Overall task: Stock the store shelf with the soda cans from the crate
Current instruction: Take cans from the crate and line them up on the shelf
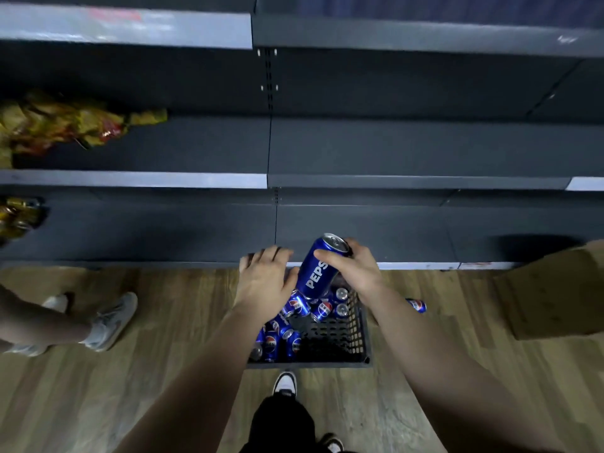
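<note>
The right grip [354, 269] is holding a can [318, 273] tilted above the crate [343, 338], the left grip [264, 276] is hovering slack-fingered just beside it, and the next move is likely calling for standing it upright on the lowest shelf [392, 233]

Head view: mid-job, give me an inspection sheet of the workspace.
Surface: lowest shelf, dark, no cans on it in view; wooden floor below.
Job's things: black crate on the floor, blue cans jumbled inside; tilted can above it.
Clutter: stray can on the floor right of the crate.
Hands: right hand grips the tilted can; left hand open, holding nothing.
Cables: nothing seen.
Surroundings: yellow snack bags on shelves at left; cardboard box at right; another person's shoes at left.
</note>
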Tool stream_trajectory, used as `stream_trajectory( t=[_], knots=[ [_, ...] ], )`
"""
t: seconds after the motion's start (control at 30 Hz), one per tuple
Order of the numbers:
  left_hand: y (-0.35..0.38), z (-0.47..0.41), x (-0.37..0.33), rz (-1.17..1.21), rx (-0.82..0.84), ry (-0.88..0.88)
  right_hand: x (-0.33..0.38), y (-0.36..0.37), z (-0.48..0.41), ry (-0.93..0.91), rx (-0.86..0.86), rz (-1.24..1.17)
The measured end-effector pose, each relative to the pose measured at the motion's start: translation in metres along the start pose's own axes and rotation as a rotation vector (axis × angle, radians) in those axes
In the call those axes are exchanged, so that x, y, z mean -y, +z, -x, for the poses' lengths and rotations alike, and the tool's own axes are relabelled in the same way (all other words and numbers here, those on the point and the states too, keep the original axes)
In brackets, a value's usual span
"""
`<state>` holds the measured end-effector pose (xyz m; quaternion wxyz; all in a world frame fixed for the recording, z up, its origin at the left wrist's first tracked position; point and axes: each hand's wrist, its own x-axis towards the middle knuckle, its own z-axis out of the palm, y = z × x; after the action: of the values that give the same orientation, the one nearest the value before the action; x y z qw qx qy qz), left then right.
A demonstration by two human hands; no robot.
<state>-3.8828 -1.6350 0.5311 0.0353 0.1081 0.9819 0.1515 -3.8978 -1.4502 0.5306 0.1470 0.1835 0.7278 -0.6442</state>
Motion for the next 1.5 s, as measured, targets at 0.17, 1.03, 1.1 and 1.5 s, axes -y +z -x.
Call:
stream_trajectory(
  t=[0.17, 1.03, 1.1, 1.5],
  knots=[
    [-0.029, 0.002, -0.012, 0.067, -0.023, -0.003, 0.035, -0.001, 0.015, -0.096, -0.023, 0.014],
    [-0.073, -0.022, -0.040, 1.384, 0.183, -0.123, 0.084, -0.019, 0.018, -0.214, 0.371, -0.415],
    [-0.077, -0.028, -0.039, 1.360, 0.193, -0.088, 0.091, -0.020, 0.016, -0.233, 0.322, -0.351],
    [-0.139, -0.120, -0.062, 0.872, -0.014, 0.124, 0.186, -0.064, -0.003, -0.496, -0.030, -0.205]
  ],
)
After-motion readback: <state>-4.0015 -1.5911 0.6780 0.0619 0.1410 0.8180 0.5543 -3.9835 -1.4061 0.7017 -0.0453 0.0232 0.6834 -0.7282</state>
